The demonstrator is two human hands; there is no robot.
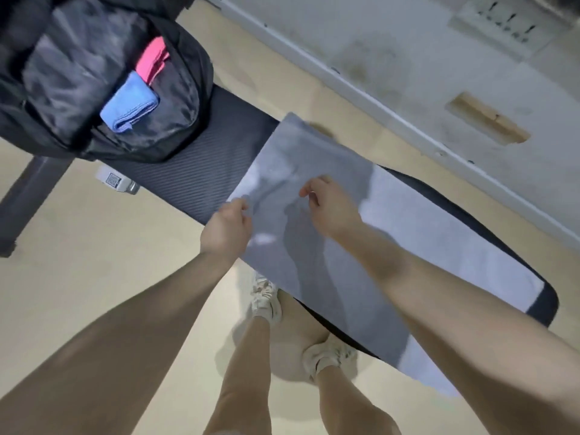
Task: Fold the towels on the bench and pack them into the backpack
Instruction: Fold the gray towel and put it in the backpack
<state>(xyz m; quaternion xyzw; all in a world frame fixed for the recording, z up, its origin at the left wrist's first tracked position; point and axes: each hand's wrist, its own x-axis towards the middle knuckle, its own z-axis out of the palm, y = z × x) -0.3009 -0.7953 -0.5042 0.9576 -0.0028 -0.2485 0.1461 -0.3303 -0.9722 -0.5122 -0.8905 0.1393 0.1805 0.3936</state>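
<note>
I see the grey towel [314,246] spread along the black bench [188,180], running from the middle of the frame toward the lower right, its near edge hanging over the bench side. My left hand [227,229] pinches the towel's near corner at centre frame, and my right hand [331,205] pinches the cloth a little further up and right, lifting a fold so that the raised part looks thin and lets light through. The backpack [94,73] sits open at the upper left on the bench end, with a folded blue towel [130,105] and a pink towel [153,62] already inside.

I judge this towel light, soft and floppy: it will sag and slide wherever I don't hold it. Corners and edges are the sensible grip points, kept taut between both hands so the fold lands square.
</note>
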